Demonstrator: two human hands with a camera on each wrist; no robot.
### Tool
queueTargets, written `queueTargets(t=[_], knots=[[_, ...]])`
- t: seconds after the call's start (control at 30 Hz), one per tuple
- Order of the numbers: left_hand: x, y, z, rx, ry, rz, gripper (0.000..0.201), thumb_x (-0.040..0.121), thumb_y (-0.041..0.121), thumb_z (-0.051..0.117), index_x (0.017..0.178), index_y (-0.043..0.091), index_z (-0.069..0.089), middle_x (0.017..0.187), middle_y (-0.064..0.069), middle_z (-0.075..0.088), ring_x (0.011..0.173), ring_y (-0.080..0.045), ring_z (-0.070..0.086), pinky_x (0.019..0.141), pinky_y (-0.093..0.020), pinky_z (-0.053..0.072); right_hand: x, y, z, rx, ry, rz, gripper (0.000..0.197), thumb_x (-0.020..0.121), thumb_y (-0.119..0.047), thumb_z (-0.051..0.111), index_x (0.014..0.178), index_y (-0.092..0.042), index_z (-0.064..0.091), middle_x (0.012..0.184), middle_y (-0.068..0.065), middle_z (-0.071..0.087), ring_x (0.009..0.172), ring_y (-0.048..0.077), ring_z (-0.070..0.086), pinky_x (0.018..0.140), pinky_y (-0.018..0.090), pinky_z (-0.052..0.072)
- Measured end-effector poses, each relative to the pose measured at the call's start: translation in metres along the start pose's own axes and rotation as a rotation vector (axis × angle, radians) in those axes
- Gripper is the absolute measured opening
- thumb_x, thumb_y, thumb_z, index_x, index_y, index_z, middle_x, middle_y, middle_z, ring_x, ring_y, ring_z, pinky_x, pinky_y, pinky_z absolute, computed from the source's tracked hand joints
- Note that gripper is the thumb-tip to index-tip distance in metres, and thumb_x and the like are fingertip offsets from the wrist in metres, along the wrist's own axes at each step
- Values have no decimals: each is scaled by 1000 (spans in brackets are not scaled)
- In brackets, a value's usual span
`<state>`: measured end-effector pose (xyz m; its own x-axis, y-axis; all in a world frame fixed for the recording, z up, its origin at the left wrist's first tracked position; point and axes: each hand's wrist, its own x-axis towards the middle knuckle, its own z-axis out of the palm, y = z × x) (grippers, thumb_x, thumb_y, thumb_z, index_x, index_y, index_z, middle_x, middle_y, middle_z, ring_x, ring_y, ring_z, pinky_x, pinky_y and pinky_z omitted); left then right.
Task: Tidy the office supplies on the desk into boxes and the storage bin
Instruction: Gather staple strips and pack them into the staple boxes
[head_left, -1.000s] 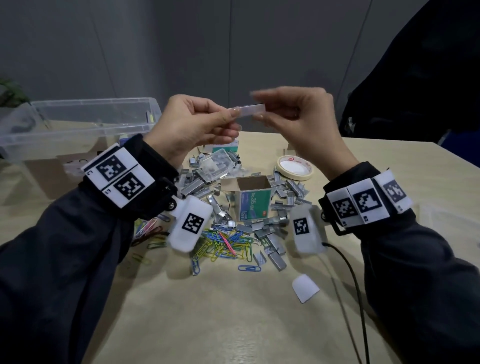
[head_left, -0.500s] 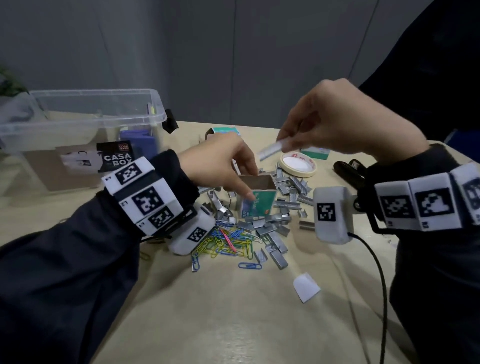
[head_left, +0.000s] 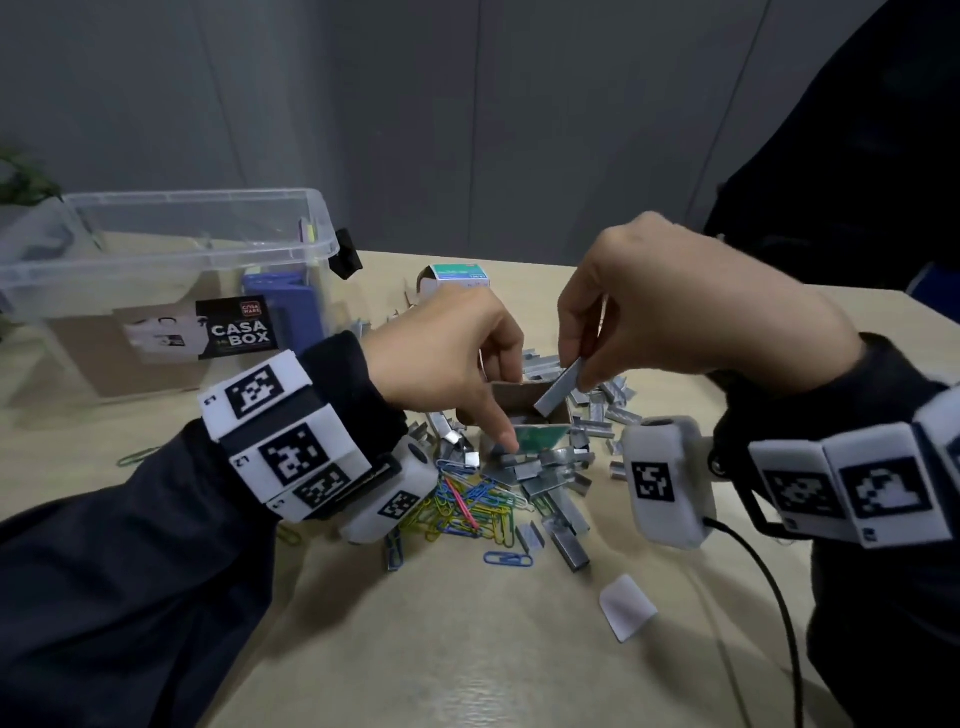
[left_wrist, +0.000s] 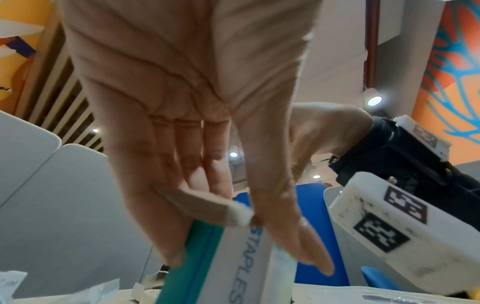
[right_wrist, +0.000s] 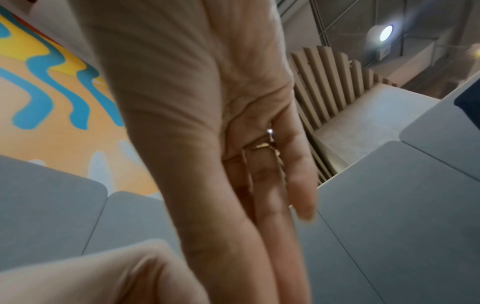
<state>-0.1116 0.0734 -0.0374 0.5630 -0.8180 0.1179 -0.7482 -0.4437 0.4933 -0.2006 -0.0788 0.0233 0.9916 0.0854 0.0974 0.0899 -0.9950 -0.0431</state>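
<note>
Right now the right hand (head_left: 675, 317) pinches a staple strip (head_left: 558, 388) over the staple box (head_left: 540, 436) the left hand (head_left: 447, 353) grips.

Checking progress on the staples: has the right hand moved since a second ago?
Yes. The right hand has come down from mid-air toward the open staple box, tipping its staple strip into the opening.

I see a dull grey metal staple strip (head_left: 558, 388) over a small brown-lined cardboard staple box (head_left: 524, 410); glossy coloured coated-wire paper clips (head_left: 470, 506) lie on the smooth matt pale wood-look desk (head_left: 467, 649), beside a clear shiny plastic storage bin (head_left: 171, 244).
</note>
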Motion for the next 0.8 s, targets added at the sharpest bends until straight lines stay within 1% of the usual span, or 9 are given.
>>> queueTargets(t=[0.07,0.13,0.23,0.3,0.37,0.43,0.5,0.67,0.8], knots=[[1,-2,-1,-38,6,-28,43,48,31,95,75,9,70,50,9,62,49,-7,60,49,-18,45,2,-3,5,-48,18,12,20,59,-28,91,68,-30,73,64,-15,65,72,9,65,63,30,52],[4,-5,-3,-90,10,-75,43,49,29,94,79,8,72,53,8,64,51,-11,60,48,-17,43,5,-6,12,-69,55,13,19,61,-29,89,70,-29,73,69,-12,65,76,14,64,62,27,47],[7,-12,-5,-167,-11,-132,45,50,26,93,85,6,73,76,-13,73,61,-19,64,59,-23,50,13,-9,26,-57,97,16,16,65,-32,86,74,-28,73,73,-10,65,79,18,63,60,26,41],[8,-13,-7,-242,-42,-141,48,49,25,91,87,3,72,80,-20,72,64,-20,62,66,-30,52,19,-8,35,-48,105,16,14,67,-34,84,75,-28,74,74,-8,66,78,18,63,61,27,44],[7,-12,-8,-309,-57,-163,55,45,26,87,90,0,71,78,-22,71,65,-24,62,71,-43,55,23,-7,41,-43,94,22,10,69,-33,82,73,-28,73,70,-8,66,76,18,63,61,26,45],[7,-13,-7,-336,-63,-189,56,45,24,87,92,-2,70,72,-20,68,65,-25,61,73,-49,55,25,-7,44,-30,76,23,8,71,-32,80,71,-29,73,65,-9,63,73,17,61,59,26,42],[9,-15,-7,-343,-66,-204,47,52,17,89,90,-2,70,70,-15,67,64,-24,59,71,-45,54,26,-8,43,-43,62,15,6,72,-31,79,72,-29,73,67,-9,64,73,17,60,59,26,41],[9,-16,-6,-356,-86,-205,26,59,10,88,77,3,72,62,-9,66,59,-21,57,68,-40,51,30,-14,42,-218,34,-46,14,82,-32,69,93,-26,76,95,0,67,88,26,62,62,28,36],[9,-14,-6,-367,-75,-204,20,60,9,88,68,9,70,56,-4,65,53,-17,56,66,-38,50,27,-16,40,-291,39,-66,18,84,-32,65,98,-25,75,99,0,68,89,26,62,63,29,35]])
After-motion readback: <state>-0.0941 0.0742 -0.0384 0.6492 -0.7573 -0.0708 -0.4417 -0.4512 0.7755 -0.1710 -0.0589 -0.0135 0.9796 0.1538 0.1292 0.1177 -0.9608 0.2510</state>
